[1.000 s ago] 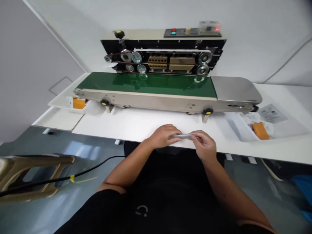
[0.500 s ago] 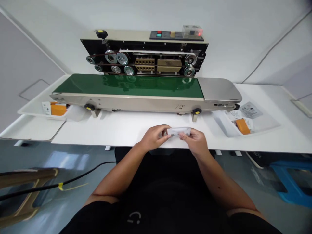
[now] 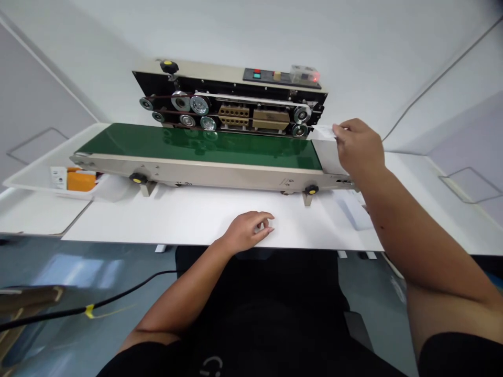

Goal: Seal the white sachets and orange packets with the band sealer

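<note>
— Both hands had parted since half a second earlier, hadn't they? They'd been together at 12 o'clock over the near edge, sharing that little packet.

— Yes. The right hand (image 3: pixel 359 149) had gone out to about 1 o'clock with the small clear packet (image 3: pixel 325 131) pinched in its fingertips. The left hand (image 3: pixel 249 233) stayed back at 12 o'clock, fingers loosely curled and resting on the white surface (image 3: pixel 188 209), gripping nothing.

— Where did the packet sit against the hand?

— At 9 o'clock of the right fingertips, sticking out leftward. Only its free end showed, so I couldn't tell its whole shape, but its long axis seemed to run left to right, in line with the green belt (image 3: pixel 196 144).

— And beyond it?

— It was held over the bare metal plate (image 3: pixel 326 157) at the belt's right end. The end rollers of the sealing machine (image 3: pixel 231 99) lay just beside it, again at 9 o'clock. I couldn't tell whether it touched them.

— So the right hand was the nearer one.

— By far; the left hand was well apart from the packet, at roughly its 7 o'clock.

— Anything further out?

— A white tray (image 3: pixel 23 180) at 10 o'clock held an orange item (image 3: pixel 80 180), and a black cable (image 3: pixel 129 285) ran below the surface at 8 o'clock.
</note>
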Demonstrator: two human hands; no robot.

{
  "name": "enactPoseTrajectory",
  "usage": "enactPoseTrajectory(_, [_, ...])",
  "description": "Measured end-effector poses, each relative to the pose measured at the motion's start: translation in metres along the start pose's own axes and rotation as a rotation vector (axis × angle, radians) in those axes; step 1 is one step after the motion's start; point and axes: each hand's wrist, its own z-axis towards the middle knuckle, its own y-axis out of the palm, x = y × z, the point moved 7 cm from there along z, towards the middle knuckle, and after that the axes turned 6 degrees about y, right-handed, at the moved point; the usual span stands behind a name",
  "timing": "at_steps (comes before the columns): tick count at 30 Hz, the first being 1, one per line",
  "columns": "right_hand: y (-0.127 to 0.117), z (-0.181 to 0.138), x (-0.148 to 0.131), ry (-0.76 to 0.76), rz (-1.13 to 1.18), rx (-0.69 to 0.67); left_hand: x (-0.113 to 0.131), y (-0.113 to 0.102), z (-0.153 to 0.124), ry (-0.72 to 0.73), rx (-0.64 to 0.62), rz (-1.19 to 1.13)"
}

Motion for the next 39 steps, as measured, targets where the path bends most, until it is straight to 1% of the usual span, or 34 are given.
enactPoseTrajectory(2, [0.015, 0.008, 0.001, -0.012, -0.074, -0.054, 0.001, 0.002, 0.000, 0.005, -0.023, 0.029])
enactPoseTrajectory(5, [0.029, 0.016, -0.005, -0.001, -0.076, -0.115, 0.001, 0.003, 0.000, 0.008, -0.041, 0.035])
enactPoseTrajectory(12, [0.051, 0.036, -0.041, -0.013, -0.016, -0.215, 0.001, 0.004, -0.001, 0.030, -0.038, 0.026])
enactPoseTrajectory(14, [0.048, 0.034, -0.049, -0.016, 0.020, -0.206, 0.002, 0.004, -0.002, 0.031, -0.035, 0.028])
enactPoseTrajectory(16, [0.035, 0.024, -0.052, -0.009, 0.093, -0.146, 0.003, 0.002, -0.002, 0.034, -0.029, 0.029])
enactPoseTrajectory(17, [0.025, 0.015, -0.049, 0.005, 0.149, -0.094, 0.003, 0.002, -0.002, 0.037, -0.029, 0.029])
enactPoseTrajectory(19, [0.000, -0.005, -0.033, 0.059, 0.269, 0.048, 0.004, 0.002, -0.002, 0.046, -0.037, 0.027])
enactPoseTrajectory(20, [-0.013, -0.017, -0.018, 0.094, 0.313, 0.137, 0.004, 0.002, -0.002, 0.050, -0.046, 0.027])
enactPoseTrajectory(22, [-0.033, -0.042, 0.022, 0.182, 0.338, 0.306, 0.004, 0.004, -0.002, 0.056, -0.069, 0.033])
enactPoseTrajectory(23, [-0.040, -0.054, 0.045, 0.234, 0.319, 0.362, 0.004, 0.004, -0.002, 0.057, -0.079, 0.040])
enactPoseTrajectory(24, [-0.043, -0.065, 0.070, 0.295, 0.285, 0.379, 0.003, 0.005, -0.001, 0.056, -0.088, 0.050])
enactPoseTrajectory(25, [-0.041, -0.074, 0.095, 0.368, 0.243, 0.337, 0.002, 0.005, -0.001, 0.055, -0.094, 0.061])
enactPoseTrajectory(26, [-0.035, -0.082, 0.120, 0.455, 0.200, 0.239, 0.002, 0.005, 0.000, 0.057, -0.098, 0.072])
enactPoseTrajectory(28, [-0.016, -0.098, 0.165, 0.625, 0.112, -0.026, 0.000, 0.006, 0.001, 0.065, -0.107, 0.085])
enactPoseTrajectory(29, [-0.007, -0.106, 0.183, 0.680, 0.071, -0.141, 0.000, 0.006, 0.002, 0.068, -0.112, 0.090])
enactPoseTrajectory(30, [0.000, -0.112, 0.196, 0.698, 0.035, -0.219, 0.000, 0.007, 0.002, 0.072, -0.116, 0.094])
enactPoseTrajectory(31, [0.005, -0.115, 0.205, 0.687, 0.001, -0.254, 0.000, 0.007, 0.003, 0.073, -0.121, 0.099])
enactPoseTrajectory(32, [0.009, -0.116, 0.212, 0.657, -0.030, -0.259, 0.000, 0.008, 0.004, 0.072, -0.125, 0.105])
enactPoseTrajectory(34, [0.021, -0.115, 0.220, 0.597, -0.078, -0.270, 0.000, 0.008, 0.005, 0.069, -0.132, 0.121])
enactPoseTrajectory(35, [0.028, -0.116, 0.224, 0.589, -0.094, -0.301, 0.000, 0.008, 0.005, 0.068, -0.133, 0.128])
enactPoseTrajectory(37, [0.045, -0.119, 0.229, 0.591, -0.100, -0.381, 0.001, 0.009, 0.006, 0.067, -0.137, 0.141])
enactPoseTrajectory(39, [0.059, -0.122, 0.228, 0.546, -0.054, -0.432, 0.001, 0.009, 0.006, 0.067, -0.144, 0.154])
